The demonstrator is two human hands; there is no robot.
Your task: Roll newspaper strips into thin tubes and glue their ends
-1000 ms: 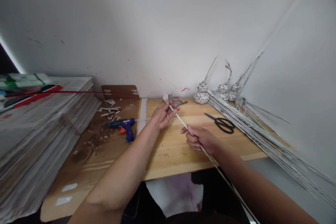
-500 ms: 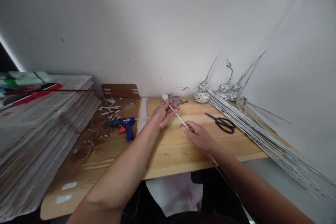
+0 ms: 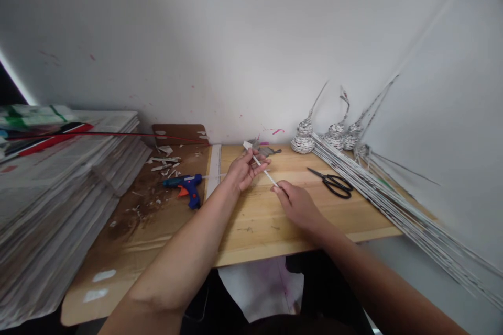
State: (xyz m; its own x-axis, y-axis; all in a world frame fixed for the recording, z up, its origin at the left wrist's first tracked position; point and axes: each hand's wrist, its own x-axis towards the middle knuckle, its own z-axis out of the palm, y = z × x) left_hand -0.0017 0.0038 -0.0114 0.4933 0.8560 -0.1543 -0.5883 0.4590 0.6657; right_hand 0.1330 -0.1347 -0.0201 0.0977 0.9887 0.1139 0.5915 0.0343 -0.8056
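A thin white rolled paper tube (image 3: 269,176) runs slantwise between my two hands above the wooden table. My left hand (image 3: 244,168) pinches it near its far end, where a flat paper flap (image 3: 247,145) sticks out past the fingertips. Lower down, my right hand (image 3: 295,201) is closed round the tube, thumb along the top; its fingers are partly hidden. A grey cloth-like piece (image 3: 268,151) lies behind my left hand. To the right of my right hand rest black-handled scissors (image 3: 337,186), blades pointing left.
A blue glue gun (image 3: 190,186) lies on brown board among paper scraps (image 3: 165,165). Newspapers (image 3: 70,209) are stacked high at the left. On the right are a bundle of paper tubes (image 3: 377,199) overhanging the table edge and several woven paper gourds (image 3: 302,140) by the wall.
My right hand has turned slightly, its fingers now closer over the tube. The length of tube seen below the right hand earlier no longer shows. My left hand keeps its place.
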